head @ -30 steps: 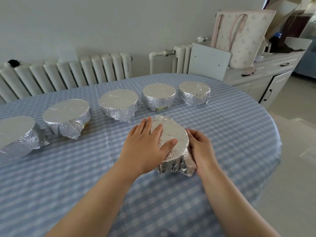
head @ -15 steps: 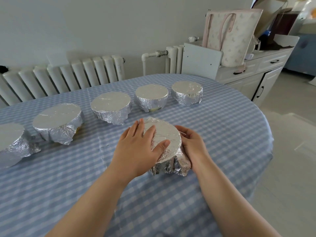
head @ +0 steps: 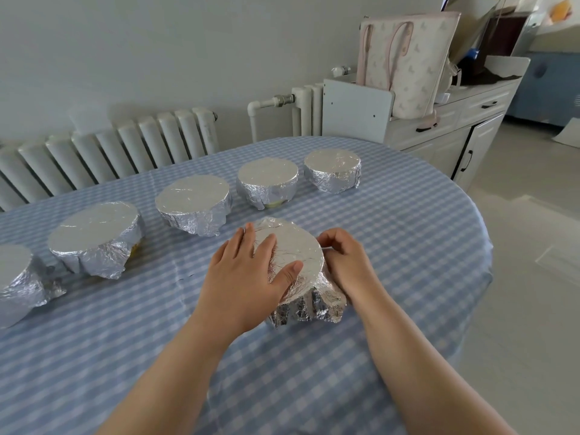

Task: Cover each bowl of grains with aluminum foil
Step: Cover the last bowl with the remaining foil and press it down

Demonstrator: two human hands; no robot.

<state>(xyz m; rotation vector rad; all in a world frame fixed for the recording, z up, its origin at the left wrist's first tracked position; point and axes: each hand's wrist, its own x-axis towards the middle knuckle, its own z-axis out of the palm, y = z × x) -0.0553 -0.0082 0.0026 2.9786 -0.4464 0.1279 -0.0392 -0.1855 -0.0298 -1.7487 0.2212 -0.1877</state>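
both hands on the near foil-covered bowl [head: 290, 255], table [head: 408, 246] w/ blue check cloth.

left hand [head: 241, 277] lies flat on the bowl's foil top, fingers [head: 249, 243] straight & slightly apart, thumb on the foil nr its near edge. right hand [head: 343, 262] is against the bowl's right side, fingers curled in at the foil rim; can't tell if they actually pinch the foil. the bowl sits nr the middle of the table, foil skirt crumpled down to the cloth on its near side. behind the bowl, a row of 5 more foil-covered bowls [head: 194, 204] runs from far right of it to the left frame edge, all apart from it. beyond the row: white radiator [head: 125, 149] at the wall; right of that a cabinet [head: 455, 133] w/ a pink tote bag [head: 408, 61] on top.
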